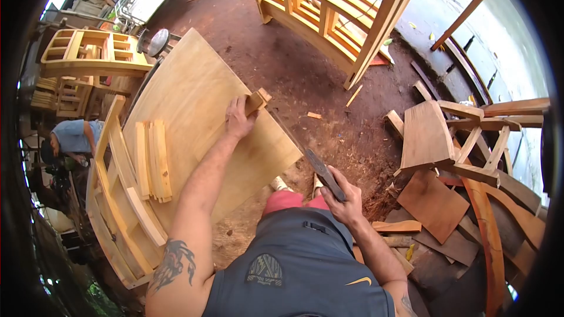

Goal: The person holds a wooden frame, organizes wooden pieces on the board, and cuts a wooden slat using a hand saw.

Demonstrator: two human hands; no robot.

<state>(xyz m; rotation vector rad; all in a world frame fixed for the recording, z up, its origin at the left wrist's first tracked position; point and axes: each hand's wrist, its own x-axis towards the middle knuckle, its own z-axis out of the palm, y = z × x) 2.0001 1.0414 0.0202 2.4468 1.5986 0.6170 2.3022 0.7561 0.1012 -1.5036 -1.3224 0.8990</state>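
My left hand (239, 116) is closed on a short wooden block (256, 101) at the right edge of a large plywood panel (188, 100). The block's end juts slightly past that edge. In my right hand (345, 195) is a long, flat, dark tool (325, 175), held by its lower end and pointing up and to the left, apart from the block. I cannot tell exactly what kind of tool it is. Several narrow wood strips (154, 160) lie on the panel's left part.
A curved wooden frame (114, 199) lies at the left; beyond it is another person (75, 138). Slatted wooden frames (317, 14) stand ahead. A wooden stool-like piece (427, 135) and scrap boards (435, 205) are at the right. Wood shavings cover the ground near my feet.
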